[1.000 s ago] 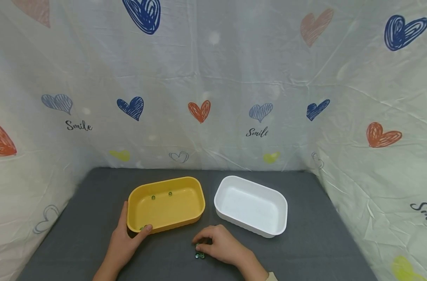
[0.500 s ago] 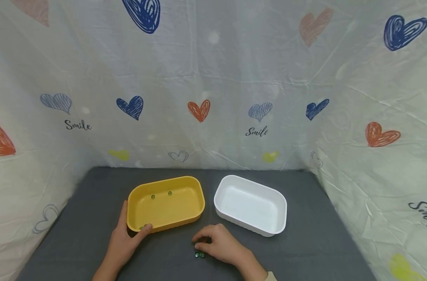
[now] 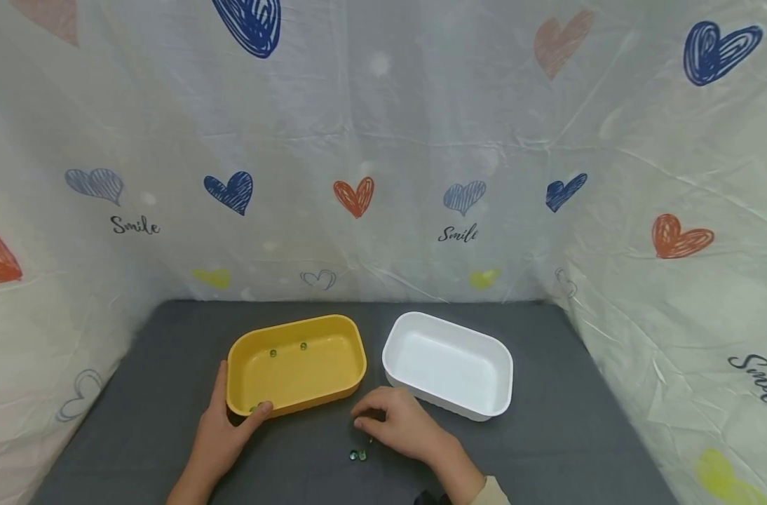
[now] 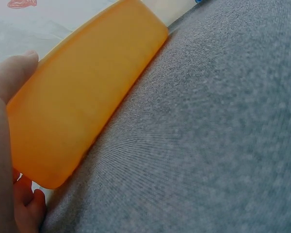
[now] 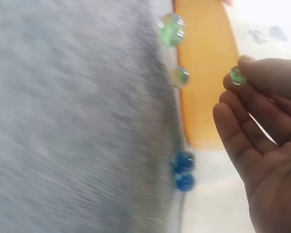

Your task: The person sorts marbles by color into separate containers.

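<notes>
Left hand (image 3: 218,429) grips the yellow tray (image 3: 295,379) at left, three green marbles (image 3: 273,353) already inside, while the right hand (image 3: 404,422) pinches another marble (image 5: 237,76) and loose marbles (image 3: 353,455), seemingly green and blue, remain on the near worktop (image 3: 535,463).

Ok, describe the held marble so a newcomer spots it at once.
On the grey cloth, find the white tray. By its near left corner, the right hand pinches a translucent green marble. Unlike the loose marbles nearby, which rest on the cloth, this one is held clear of it.
</notes>
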`<state>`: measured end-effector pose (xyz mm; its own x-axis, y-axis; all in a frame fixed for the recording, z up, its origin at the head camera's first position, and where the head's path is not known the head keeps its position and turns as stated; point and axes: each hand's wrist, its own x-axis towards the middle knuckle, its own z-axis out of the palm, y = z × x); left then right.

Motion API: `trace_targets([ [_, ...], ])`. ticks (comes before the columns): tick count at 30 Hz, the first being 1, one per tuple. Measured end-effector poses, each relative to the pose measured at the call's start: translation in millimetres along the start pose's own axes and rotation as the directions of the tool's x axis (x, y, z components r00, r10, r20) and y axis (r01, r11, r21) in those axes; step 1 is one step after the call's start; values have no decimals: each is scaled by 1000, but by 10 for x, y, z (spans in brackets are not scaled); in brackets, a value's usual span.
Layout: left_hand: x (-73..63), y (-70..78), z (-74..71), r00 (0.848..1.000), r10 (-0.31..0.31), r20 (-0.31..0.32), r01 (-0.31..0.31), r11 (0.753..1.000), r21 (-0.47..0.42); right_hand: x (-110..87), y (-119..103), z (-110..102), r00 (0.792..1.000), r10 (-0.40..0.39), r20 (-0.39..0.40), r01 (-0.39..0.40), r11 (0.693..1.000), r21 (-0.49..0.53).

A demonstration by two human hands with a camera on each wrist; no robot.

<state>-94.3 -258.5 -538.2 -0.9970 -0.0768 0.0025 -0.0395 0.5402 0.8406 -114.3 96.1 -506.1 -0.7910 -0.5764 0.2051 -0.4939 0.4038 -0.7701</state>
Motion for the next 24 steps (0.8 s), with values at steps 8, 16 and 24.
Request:
trace_targets([
  [8,2,-2,-7,1000,-11,5,11,1000,5,73,-97,-138,997,-24,-70,30,996,81],
  [16,21,-10,-11,1000,-22,10,22,1000,0,276,-188,-181,979,-86,-183,97,994,48],
  [24,22,-25,-11,998,-50,26,50,999,-3,491,-234,-127,982,-73,-175,84,995,53],
])
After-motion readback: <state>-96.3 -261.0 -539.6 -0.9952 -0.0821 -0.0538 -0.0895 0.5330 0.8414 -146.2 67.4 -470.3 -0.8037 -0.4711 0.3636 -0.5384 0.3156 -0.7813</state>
